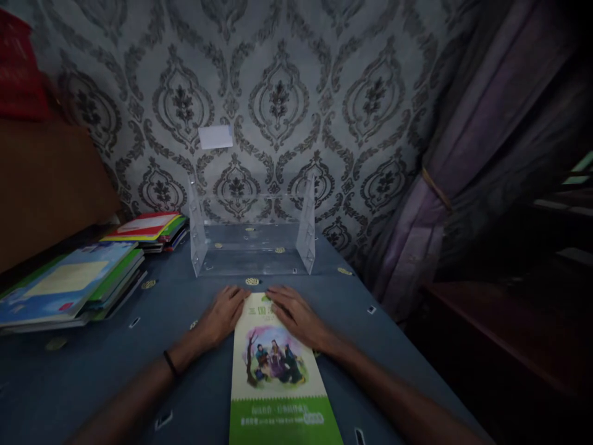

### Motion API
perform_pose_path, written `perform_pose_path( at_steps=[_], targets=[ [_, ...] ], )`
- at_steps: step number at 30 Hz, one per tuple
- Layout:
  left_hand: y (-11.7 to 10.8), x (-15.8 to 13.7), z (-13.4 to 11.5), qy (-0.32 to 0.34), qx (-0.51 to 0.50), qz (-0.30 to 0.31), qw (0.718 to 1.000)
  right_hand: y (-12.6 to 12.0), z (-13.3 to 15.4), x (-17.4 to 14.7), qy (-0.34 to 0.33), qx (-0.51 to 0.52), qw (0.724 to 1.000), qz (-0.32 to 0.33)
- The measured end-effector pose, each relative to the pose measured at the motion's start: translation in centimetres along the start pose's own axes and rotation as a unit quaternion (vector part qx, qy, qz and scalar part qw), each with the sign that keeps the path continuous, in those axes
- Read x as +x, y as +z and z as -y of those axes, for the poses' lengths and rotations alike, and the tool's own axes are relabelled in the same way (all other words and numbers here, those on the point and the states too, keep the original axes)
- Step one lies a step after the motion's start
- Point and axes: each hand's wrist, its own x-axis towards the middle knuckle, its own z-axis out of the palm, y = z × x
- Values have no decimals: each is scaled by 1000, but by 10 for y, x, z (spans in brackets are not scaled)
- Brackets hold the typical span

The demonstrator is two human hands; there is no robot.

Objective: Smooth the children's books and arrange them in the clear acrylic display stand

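Note:
A book (278,364) with a white and green cover and a painted scene of seated figures lies on the blue tablecloth, its top end pointing away from me. My left hand (229,315) holds its far left corner, fingers bent around the edge. At the far right corner my right hand (296,318) grips it, thumb on the cover and fingers at the top edge, covering part of the title. Just beyond both hands stands a clear plastic rack (252,262) with two side panels; no books show in it.
On the left lie a stack of books (69,284) and, farther back, another stack (146,228). A brown box (50,185) with a red bag (21,68) above it stands behind them. A patterned wall (278,105) closes the back; a tied curtain (421,235) hangs right.

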Motion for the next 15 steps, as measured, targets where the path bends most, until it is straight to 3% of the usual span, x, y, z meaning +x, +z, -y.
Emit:
perform_pose_path(
  at_steps=[15],
  targets=[
    [4, -4, 3, 12, -11, -14, 1000, -7, 3, -4, 13, -19, 1000, 18]
  ],
)
